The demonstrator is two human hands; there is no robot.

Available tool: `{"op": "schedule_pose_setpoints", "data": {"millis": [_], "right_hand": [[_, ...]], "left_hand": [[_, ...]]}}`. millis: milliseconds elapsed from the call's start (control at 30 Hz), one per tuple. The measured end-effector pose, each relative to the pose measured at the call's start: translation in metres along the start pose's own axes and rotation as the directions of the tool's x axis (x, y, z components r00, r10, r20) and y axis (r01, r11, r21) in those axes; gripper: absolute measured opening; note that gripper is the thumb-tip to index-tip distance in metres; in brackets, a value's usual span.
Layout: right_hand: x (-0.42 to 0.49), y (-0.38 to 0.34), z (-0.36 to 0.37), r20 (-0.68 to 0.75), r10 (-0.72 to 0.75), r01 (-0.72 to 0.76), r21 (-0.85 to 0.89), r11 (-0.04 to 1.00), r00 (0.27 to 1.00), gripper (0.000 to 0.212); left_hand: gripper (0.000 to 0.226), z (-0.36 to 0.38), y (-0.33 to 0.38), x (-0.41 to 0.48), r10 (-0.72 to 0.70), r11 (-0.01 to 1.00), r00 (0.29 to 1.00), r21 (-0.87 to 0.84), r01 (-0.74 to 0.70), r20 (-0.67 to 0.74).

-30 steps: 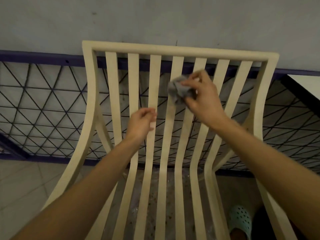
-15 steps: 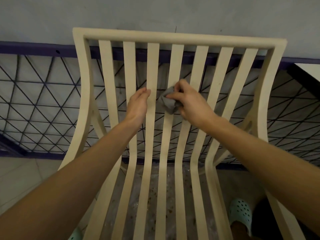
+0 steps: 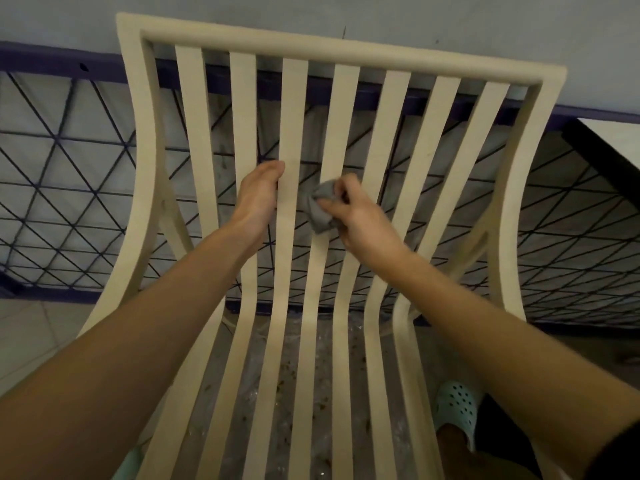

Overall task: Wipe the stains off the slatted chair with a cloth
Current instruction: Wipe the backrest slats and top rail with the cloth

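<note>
- Two bare hands are working at the backrest of a cream slatted chair [image 3: 346,51], which is being viewed from above and from the seat side.
- The right hand [image 3: 363,223] is holding a small, bunched grey cloth [image 3: 320,209], with its thumb and fingers curled and clamped on the fabric.
- That cloth is pressing against the fourth slat [image 3: 341,116] from the left, roughly halfway up the backrest, and is covering the slat's width at that spot.
- The left hand [image 3: 258,199] is gripping the chair just beside it. Its fingers are lying together and hooking into the gap at the left edge of the third slat [image 3: 294,109].
- The third slat is running between the two hands, which are staying near each other but not touching.
- Both forearms are reaching in from the bottom corners and crossing over the seat slats [image 3: 304,393].
- Brown specks are showing on the grey floor [image 3: 284,386] through the gaps in the seat.
- A foot in a pale green perforated clog [image 3: 455,408] is standing at the lower right, just beside the seat's right edge.
- Behind the chair, a grey wall [image 3: 450,19] is meeting a dark purple band [image 3: 52,58], and below that a pale surface crossed by black triangle lines [image 3: 69,168] is spreading out.
- The corner of a white-topped table [image 3: 616,140] with a dark edge is jutting in at the right.
</note>
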State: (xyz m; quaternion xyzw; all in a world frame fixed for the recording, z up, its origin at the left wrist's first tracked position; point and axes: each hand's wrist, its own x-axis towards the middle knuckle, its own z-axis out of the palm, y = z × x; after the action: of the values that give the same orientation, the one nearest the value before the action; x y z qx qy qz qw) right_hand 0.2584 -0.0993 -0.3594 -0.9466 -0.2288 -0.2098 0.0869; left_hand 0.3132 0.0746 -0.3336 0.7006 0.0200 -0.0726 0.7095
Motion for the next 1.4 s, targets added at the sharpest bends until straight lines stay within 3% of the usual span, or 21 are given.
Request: {"op": "schedule_pose_setpoints", "data": {"millis": [100,200,333,533,733,800,933,1067,1167,1233,1333,1400], "right_hand": [[-0.028,-0.006,0.035,0.131,0.068,-0.078,0.073,0.994,0.989,0.026],[-0.032,-0.014,0.05,0.233,0.107,-0.105,-0.024,0.994,0.967,0.03],[-0.039,-0.031,0.06,0.39,0.125,-0.086,-0.115,0.99,0.912,0.022],[-0.063,-0.056,0.091,0.631,0.144,-0.01,-0.211,0.977,0.762,0.026],[-0.069,-0.059,0.092,0.673,0.15,-0.092,-0.121,0.988,0.724,0.032],[-0.068,-0.052,0.083,0.634,0.146,-0.158,-0.038,0.987,0.76,0.037],[-0.062,-0.036,0.048,0.472,0.198,-0.301,0.154,0.941,0.859,0.026],[-0.057,-0.027,0.005,0.324,0.409,-0.521,0.476,0.709,0.853,0.04],[-0.055,-0.026,-0.033,0.344,0.579,-0.599,0.73,0.33,0.739,0.039],[-0.06,-0.027,-0.053,0.407,0.579,-0.583,0.798,0.15,0.706,0.033],[-0.075,-0.039,-0.073,0.502,0.471,-0.603,0.793,0.082,0.725,0.014],[-0.089,-0.054,-0.088,0.556,0.468,-0.632,0.775,0.005,0.687,0.022]], "left_hand": [[0.022,0.004,-0.002,-0.006,-0.008,1.0,1.0,-0.027,0.008,-0.007],[0.018,0.007,0.0,-0.01,-0.009,0.999,1.0,-0.035,0.008,-0.023],[0.023,0.006,-0.001,-0.01,0.01,0.999,0.999,-0.042,-0.012,-0.044],[0.041,0.007,-0.003,-0.011,-0.02,0.995,0.999,-0.103,0.017,-0.032],[0.039,0.005,-0.014,-0.01,0.023,0.998,0.998,-0.06,-0.026,-0.053],[0.038,0.005,-0.012,-0.01,0.029,0.999,0.998,-0.043,-0.032,-0.055],[0.042,0.008,-0.007,-0.02,0.035,0.999,0.998,-0.037,-0.037,-0.043],[0.047,0.007,-0.012,-0.033,0.012,1.0,0.993,0.001,-0.012,-0.117],[0.046,0.011,-0.019,-0.068,0.015,0.998,0.991,0.07,-0.005,-0.136],[0.037,0.015,-0.022,-0.098,-0.037,0.999,0.999,-0.006,0.037,0.006],[0.028,0.022,-0.022,-0.137,-0.129,0.985,0.964,-0.078,0.151,0.234],[0.028,0.025,-0.018,-0.162,-0.148,0.983,0.945,-0.059,0.172,0.291]]}}
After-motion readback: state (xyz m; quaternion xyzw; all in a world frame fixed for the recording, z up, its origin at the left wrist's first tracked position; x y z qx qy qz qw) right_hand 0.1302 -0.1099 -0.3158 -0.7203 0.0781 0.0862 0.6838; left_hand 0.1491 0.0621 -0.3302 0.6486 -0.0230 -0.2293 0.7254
